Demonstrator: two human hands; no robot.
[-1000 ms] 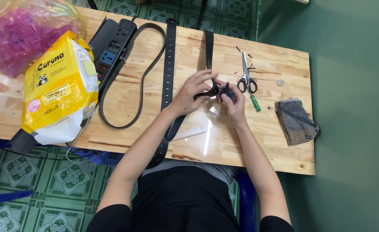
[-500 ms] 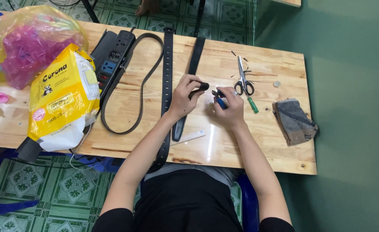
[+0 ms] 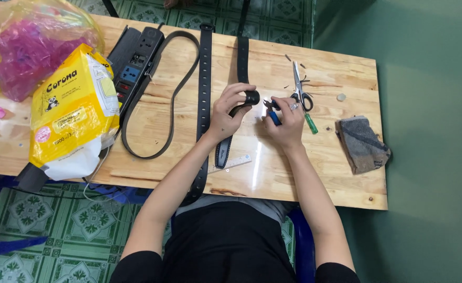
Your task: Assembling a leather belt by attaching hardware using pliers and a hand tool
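Black belt strap (image 3: 240, 68) bent into left hand's (image 3: 230, 111) pinching grip, right hand (image 3: 286, 120) still clasping blue-handled tool (image 3: 274, 116), hands drawn apart.

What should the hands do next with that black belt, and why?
Probably bring the blue-handled pliers in the right hand up to the folded black leather belt end pinched by the left hand; a small gap separates them.

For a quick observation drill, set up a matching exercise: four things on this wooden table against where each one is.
Things:
1. scissors
2. grey cloth
3. yellow bag
4. power strip

Places:
A. near the table's right end
B. at the table's left edge, overhanging the front
C. just beyond the right hand
D. behind the yellow bag, beside the looped belt

Pairs: 1-C, 2-A, 3-B, 4-D
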